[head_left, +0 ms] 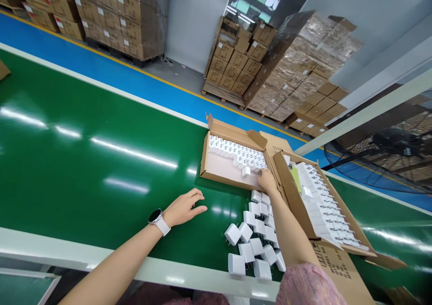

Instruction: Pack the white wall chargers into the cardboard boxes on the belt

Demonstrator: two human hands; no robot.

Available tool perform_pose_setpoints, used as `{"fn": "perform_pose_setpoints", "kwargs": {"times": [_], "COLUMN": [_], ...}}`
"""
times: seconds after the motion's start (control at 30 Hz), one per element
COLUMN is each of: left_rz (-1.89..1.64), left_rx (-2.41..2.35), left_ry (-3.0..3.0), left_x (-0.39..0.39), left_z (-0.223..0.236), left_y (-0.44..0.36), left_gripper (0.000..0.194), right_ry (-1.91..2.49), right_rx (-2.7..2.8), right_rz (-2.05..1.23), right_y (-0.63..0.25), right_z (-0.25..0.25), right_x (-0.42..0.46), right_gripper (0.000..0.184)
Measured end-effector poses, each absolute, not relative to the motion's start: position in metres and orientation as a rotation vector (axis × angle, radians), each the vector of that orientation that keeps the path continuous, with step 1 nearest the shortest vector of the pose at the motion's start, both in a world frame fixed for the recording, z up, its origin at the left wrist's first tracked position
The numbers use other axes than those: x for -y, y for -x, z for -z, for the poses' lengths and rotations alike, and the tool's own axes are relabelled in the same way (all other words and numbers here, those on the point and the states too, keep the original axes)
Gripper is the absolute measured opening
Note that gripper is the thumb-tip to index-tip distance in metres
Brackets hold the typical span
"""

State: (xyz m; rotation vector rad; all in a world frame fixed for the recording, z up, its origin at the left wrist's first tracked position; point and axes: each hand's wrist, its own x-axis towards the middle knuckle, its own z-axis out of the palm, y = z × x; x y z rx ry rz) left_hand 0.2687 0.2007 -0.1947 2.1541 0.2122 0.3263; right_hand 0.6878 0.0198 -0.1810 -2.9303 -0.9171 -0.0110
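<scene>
Right hand (267,181), grip unclear, seems to be arranging plugs (246,172) in the box (227,131), next needing alignment; left hand (183,208) spread, empty.

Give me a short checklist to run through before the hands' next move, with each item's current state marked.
1. Left hand free: ok, fingers apart over the green surface, nothing held.
2. Right hand at the open box: ok, at its near right corner.
3. Right hand's hold on an adapter: cannot tell, its fingertips are too small and partly hidden.
4. Box opening uncovered: ok, the far flap is folded back.
5. Box filled with adapters: not ok, bare floor shows along the near side.
6. All loose adapters visible for counting: cannot tell, the right forearm may hide some.
</scene>
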Motion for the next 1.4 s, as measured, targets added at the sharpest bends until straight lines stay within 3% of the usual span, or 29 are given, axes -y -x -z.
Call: {"fn": "perform_pose_setpoints", "kwargs": {"times": [0.13,0.3,0.63,1.07,1.23,1.4], "left_rz": [-0.325,-0.316,-0.297,-0.294,-0.293,-0.291], "left_rx": [-0.214,-0.201,-0.208,-0.207,-0.202,-0.199], "left_ry": [-2.138,-2.121,-2.115,-2.079,-2.077,-2.064], "left_x": [-0.200,-0.199,-0.199,-0.195,-0.195,-0.196], "left_z": [0.197,0.199,0.195,0.198,0.198,0.198], "left_y": [-0.269,-0.270,-0.273,-0.273,-0.273,-0.271], "left_gripper": [0.040,0.039,0.039,0.040,0.038,0.040], "right_ry": [2.894,2.835,2.873,2.802,2.693,2.740], "right_rx": [0.926,0.992,0.884,1.013,1.095,0.955], "right_rz": [-0.011,-0.091,0.057,0.075,0.080,0.126], "right_y": [-0.677,-0.660,-0.664,-0.651,-0.636,-0.623], "right_z": [0.179,0.188,0.175,0.169,0.172,0.184], "right_x": [-0.027,-0.042,-0.045,-0.057,-0.099,-0.136], "right_gripper": [0.026,0.033,0.023,0.030,0.040,0.039]}}
